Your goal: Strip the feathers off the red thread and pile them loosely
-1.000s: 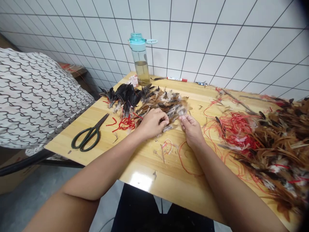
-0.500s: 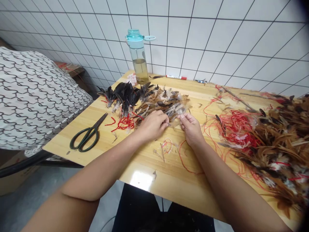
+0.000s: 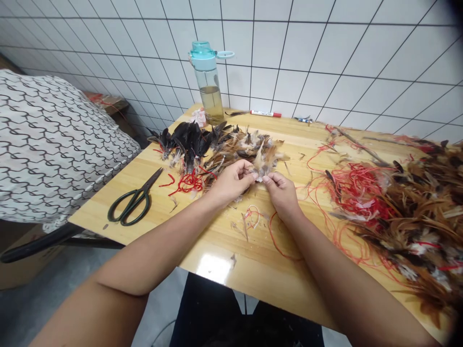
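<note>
Between my two hands is a small tuft of pale tan feathers (image 3: 263,161), its tips pointing away from me. My left hand (image 3: 237,180) pinches the tuft's base from the left, thumb against fingers. From the other side, my right hand (image 3: 282,190) pinches the same base between thumb and fingertips. Just behind them lies a pile of brown feathers (image 3: 231,149), partly hidden by my left hand. Black feathers (image 3: 190,142) lie to its left, beside a tangle of red string (image 3: 190,182). One red thread (image 3: 277,246) curves over the table below my right wrist.
Dark-handled scissors (image 3: 135,198) lie at the table's left. A water bottle (image 3: 210,96) stands at the back near a red-capped marker (image 3: 265,113). On the right are a heap of red thread (image 3: 358,188) and a large mass of brown feathers (image 3: 430,202). Patterned cloth (image 3: 61,154) is beyond the left edge.
My hands have come closer together. A feather tuft now stands up between them, lifted from the front of the brown pile. My left hand has turned, showing its thumb.
</note>
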Tool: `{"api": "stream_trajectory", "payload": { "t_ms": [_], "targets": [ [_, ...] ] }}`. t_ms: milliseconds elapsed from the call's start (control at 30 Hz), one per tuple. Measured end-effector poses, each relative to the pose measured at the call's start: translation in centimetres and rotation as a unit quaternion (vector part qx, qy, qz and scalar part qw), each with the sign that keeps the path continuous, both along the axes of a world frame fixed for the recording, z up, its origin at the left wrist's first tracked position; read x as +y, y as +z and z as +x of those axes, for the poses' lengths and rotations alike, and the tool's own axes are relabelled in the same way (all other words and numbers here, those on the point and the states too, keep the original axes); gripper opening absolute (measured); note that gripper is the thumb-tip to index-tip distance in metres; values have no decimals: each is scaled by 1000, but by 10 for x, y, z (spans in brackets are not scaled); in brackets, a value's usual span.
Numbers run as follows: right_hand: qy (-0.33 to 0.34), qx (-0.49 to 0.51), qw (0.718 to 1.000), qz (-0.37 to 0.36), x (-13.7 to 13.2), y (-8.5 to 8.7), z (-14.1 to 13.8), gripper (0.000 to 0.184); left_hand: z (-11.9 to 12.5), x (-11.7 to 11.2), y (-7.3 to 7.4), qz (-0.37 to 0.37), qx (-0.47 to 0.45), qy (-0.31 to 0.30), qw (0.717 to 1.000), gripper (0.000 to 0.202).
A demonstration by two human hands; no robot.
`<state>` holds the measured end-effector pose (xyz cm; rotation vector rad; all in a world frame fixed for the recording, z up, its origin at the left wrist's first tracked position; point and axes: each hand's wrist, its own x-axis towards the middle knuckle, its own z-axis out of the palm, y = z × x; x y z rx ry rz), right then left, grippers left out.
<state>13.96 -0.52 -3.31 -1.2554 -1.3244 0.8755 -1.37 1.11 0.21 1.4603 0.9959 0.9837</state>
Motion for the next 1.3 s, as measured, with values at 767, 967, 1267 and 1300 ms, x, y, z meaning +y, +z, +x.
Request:
{"api": "stream_trajectory", "payload": {
  "t_ms": [767, 967, 1267, 1300],
  "targets": [
    [63, -120, 990, 32, 0, 1, 1, 20, -10, 5, 9, 81, -31, 39, 995, 26],
    [90, -183, 978, 36, -3, 3, -2, 18, -8, 1, 11, 83, -30, 44, 995, 23],
    [57, -78, 995, -6, -1, 1, 0, 21, -15, 12, 12, 81, -154, 72, 982, 18],
    [43, -48, 998, -15, 0, 1, 1, 22, -18, 13, 14, 92, -138, 79, 983, 17]
  ]
}}
